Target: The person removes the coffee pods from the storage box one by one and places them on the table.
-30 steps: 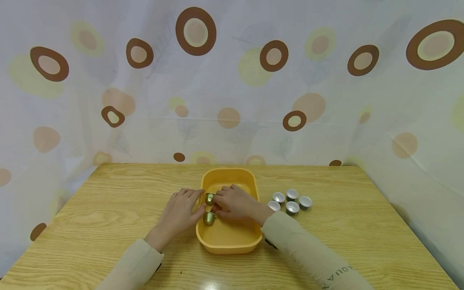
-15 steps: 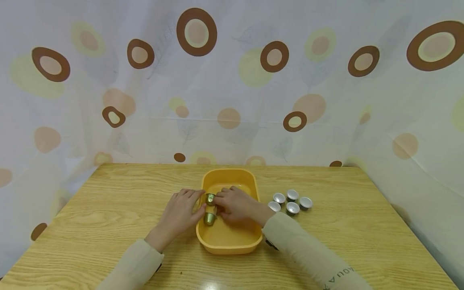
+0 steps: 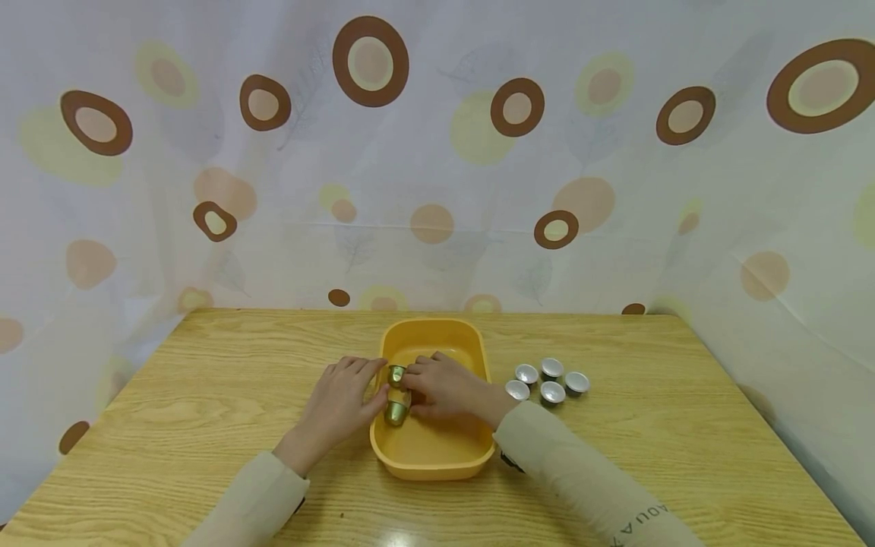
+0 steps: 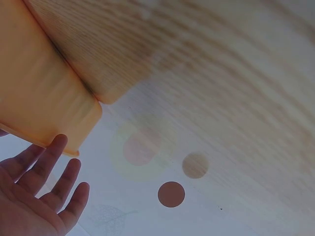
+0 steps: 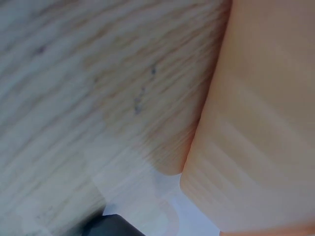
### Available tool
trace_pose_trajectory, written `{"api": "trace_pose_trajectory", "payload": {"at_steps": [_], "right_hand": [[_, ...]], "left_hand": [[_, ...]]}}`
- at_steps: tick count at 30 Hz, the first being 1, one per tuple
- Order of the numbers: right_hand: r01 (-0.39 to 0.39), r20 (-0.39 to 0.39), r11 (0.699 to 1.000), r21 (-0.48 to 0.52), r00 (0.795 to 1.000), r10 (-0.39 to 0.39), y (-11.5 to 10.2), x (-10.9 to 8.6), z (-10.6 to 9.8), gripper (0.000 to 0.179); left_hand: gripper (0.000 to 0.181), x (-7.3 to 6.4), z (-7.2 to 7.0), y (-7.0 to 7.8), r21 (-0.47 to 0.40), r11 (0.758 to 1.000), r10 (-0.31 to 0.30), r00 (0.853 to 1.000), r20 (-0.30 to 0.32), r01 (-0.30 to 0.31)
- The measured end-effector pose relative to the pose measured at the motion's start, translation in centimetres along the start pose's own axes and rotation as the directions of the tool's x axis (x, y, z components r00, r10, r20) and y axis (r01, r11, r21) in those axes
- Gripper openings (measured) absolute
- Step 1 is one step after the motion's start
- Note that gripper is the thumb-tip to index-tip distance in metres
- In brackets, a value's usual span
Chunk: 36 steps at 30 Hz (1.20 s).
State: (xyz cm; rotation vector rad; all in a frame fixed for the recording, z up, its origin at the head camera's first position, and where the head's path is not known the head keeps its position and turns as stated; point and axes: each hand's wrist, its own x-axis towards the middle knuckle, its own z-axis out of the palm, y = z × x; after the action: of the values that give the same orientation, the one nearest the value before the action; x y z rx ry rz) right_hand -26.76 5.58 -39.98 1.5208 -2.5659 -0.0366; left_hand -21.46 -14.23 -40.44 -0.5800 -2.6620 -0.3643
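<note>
Two gold-green coffee capsules lie in the left part of a yellow plastic basin: the upper capsule (image 3: 396, 375) and the lower capsule (image 3: 396, 413). My right hand (image 3: 444, 386) reaches in over the basin's right side, its curled fingertips at the right side of the upper capsule; the thumb is mostly hidden. My left hand (image 3: 345, 396) is at the basin's left rim (image 3: 375, 425), fingers nearly straight and spread, its thumb tip close to the capsules. In the left wrist view, the fingers (image 4: 59, 147) show beside the basin's outer wall (image 4: 54, 93).
Several coffee capsules (image 3: 552, 393) with silver lids up stand on the wooden table (image 3: 239, 387), right of the basin and close to the right sleeve (image 3: 581, 475). A patterned curtain (image 3: 437, 167) hangs behind the table. The basin's outer wall (image 5: 256, 123) fills the right wrist view's right side.
My right fingers and thumb have shifted slightly at the capsules, and the lower capsule has turned and moved a little to the right. My left hand has stayed put.
</note>
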Motion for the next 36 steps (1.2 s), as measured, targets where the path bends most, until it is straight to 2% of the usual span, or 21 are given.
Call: {"api": "trace_pose_trajectory", "payload": {"at_steps": [9, 18, 30, 36], "right_hand": [[0.016, -0.011, 1.0, 0.009, 1.0, -0.016, -0.32, -0.06, 0.0, 0.022], [0.037, -0.019, 0.999, -0.031, 0.999, -0.037, -0.42, -0.11, 0.04, 0.02], [0.016, -0.016, 1.0, 0.004, 1.0, -0.016, -0.47, -0.5, -0.49, 0.028], [0.021, -0.042, 0.999, -0.032, 0.999, -0.023, -0.27, -0.63, -0.26, 0.026]], "left_hand": [[0.037, -0.08, 0.12, -0.01, 0.003, 1.0, -0.004, 1.0, 0.004, 0.004], [0.038, -0.11, 0.22, -0.15, 0.008, 1.0, 0.0, 1.0, 0.007, 0.0], [0.038, -0.09, 0.17, -0.15, 0.018, 1.0, 0.011, 1.0, -0.002, -0.011], [0.037, -0.09, 0.2, -0.13, 0.02, 1.0, 0.02, 1.0, -0.011, -0.019]]}}
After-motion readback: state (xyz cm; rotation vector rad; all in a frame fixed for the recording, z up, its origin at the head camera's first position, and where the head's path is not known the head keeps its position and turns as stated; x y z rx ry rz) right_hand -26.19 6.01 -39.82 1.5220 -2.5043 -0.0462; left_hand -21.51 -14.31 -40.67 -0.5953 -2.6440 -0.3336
